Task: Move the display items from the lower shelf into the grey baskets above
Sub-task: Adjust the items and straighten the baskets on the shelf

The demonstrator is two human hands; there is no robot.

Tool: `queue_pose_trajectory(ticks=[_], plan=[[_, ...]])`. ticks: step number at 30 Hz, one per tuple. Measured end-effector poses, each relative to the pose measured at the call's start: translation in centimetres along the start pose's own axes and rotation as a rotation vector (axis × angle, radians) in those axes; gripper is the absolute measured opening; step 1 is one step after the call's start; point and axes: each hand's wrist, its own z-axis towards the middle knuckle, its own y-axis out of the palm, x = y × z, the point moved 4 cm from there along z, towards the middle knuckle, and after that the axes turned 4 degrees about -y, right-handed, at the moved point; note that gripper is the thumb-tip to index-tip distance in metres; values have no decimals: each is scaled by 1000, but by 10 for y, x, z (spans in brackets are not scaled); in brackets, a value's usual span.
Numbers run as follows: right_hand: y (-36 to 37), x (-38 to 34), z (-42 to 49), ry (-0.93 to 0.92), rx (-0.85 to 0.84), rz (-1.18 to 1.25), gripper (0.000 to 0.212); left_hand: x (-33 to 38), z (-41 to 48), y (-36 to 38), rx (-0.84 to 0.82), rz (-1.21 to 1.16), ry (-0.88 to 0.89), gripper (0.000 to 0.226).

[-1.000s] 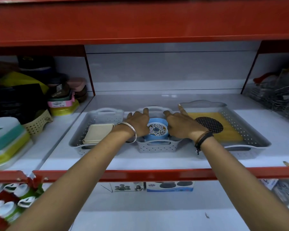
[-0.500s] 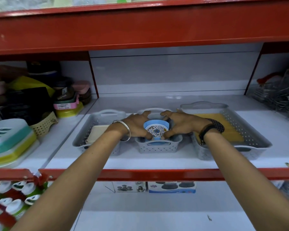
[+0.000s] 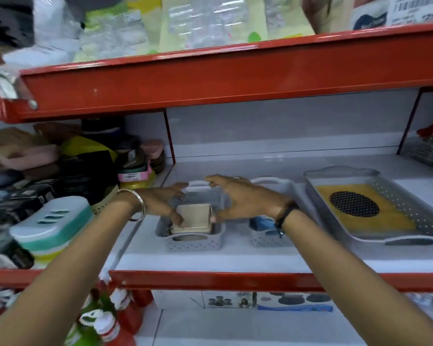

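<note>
Three grey baskets stand on the white shelf. The left basket (image 3: 193, 243) holds a cream square box (image 3: 194, 217). My left hand (image 3: 160, 203) and my right hand (image 3: 243, 198) flank that box with fingers spread toward the basket's far handle, and both thumbs touch the box's sides. The middle basket (image 3: 267, 239) holds a blue item (image 3: 261, 224), mostly hidden behind my right wrist. The large basket (image 3: 410, 242) on the right holds a yellow mat (image 3: 385, 221) with a black mesh disc (image 3: 354, 204) on it.
A red beam (image 3: 235, 71) runs just above the shelf opening, and a red front rail (image 3: 210, 279) runs below it. Stacked soap dishes (image 3: 51, 228) and dark boxes crowd the left bay. A picture box (image 3: 292, 302) and red-and-green bottles (image 3: 115, 328) sit on the lower shelf.
Both hands left the blue item in the middle basket and moved left to the cream box in the left basket. The camera tilted up and left.
</note>
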Motion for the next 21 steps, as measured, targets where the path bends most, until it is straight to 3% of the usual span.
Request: queue_pose_trajectory(ticks=[4,6,12,17,19,21], plan=[[40,1,42,141,-250,-200,105,-15,7,9,69,157,77,100],[49,6,51,201,-298,-225,108,-23,16,11,116,229,94,102],[47,9,51,264,-266,-224,89,-29,30,15,169,184,186,110],[39,3,44,283,-266,-229,98,-30,28,15,124,31,234,104],[33,-3,39,286,-244,-239,95,-32,25,9,143,-115,257,96],[31,-8,34,291,-210,-260,87,-33,24,0,255,-112,249,76]])
